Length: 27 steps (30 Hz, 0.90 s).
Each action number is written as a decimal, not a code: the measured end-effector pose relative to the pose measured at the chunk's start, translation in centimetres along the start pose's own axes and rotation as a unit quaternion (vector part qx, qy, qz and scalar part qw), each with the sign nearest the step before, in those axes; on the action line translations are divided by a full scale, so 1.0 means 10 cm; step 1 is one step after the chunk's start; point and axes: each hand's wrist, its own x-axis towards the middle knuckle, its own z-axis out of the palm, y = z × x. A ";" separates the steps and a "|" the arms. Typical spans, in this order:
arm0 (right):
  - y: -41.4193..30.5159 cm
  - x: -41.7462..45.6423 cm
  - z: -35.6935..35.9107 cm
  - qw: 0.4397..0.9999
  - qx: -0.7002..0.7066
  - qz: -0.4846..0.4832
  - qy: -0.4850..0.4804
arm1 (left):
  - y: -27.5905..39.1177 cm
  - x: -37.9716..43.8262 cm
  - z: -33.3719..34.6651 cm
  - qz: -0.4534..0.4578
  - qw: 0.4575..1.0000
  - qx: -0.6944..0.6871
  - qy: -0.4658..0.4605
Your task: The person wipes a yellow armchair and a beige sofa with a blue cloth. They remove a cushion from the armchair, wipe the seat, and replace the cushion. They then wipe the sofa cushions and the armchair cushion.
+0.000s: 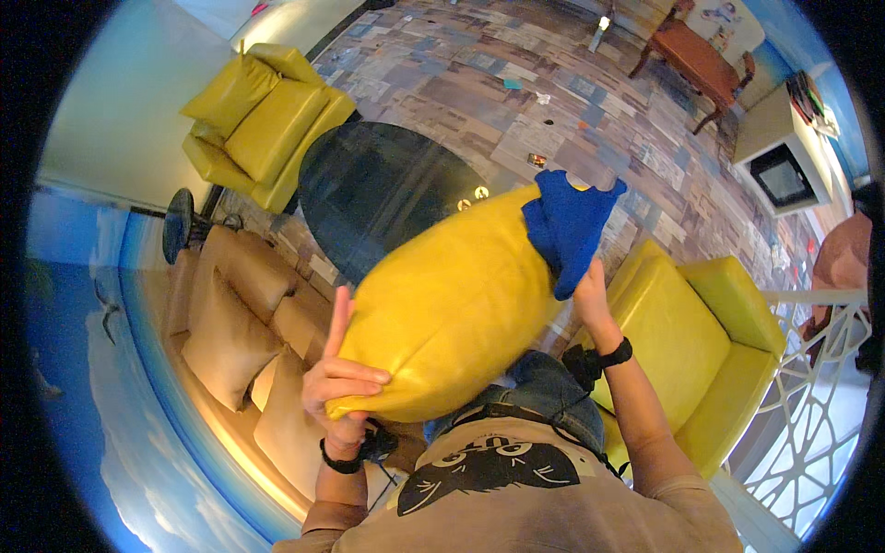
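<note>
A plump yellow cushion (449, 304) with a smooth, leather-like cover is held up in front of my body, tilted up to the right. My left hand (342, 387) pinches its lower left corner, thumb below and fingers on top, with one finger sticking up along the side. At the opposite end, my right hand (591, 294) holds a blue cloth (574, 228) against the cushion. The fingers of that hand are mostly hidden behind the cloth and cushion. A black band sits on each wrist.
A dark oval table (387, 186) stands just beyond the cushion. Yellow armchairs are at the far left (269, 124) and close right (677, 345). A tan sofa with cushions (235, 339) lies left. Small litter (543, 99) dots the patterned floor, near a wooden chair (698, 59).
</note>
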 end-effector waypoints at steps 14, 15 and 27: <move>0.04 -0.17 0.90 0.832 -0.416 -0.283 -0.234 | -0.89 -0.79 -0.14 -0.304 0.940 0.126 0.093; 0.25 -0.01 0.71 0.833 -0.444 -0.275 -0.182 | -0.88 -0.75 -0.17 -0.301 0.941 0.103 0.116; -0.03 -0.03 0.98 0.819 -0.390 -0.287 -0.307 | -0.89 -0.90 0.11 -0.311 0.928 0.084 0.188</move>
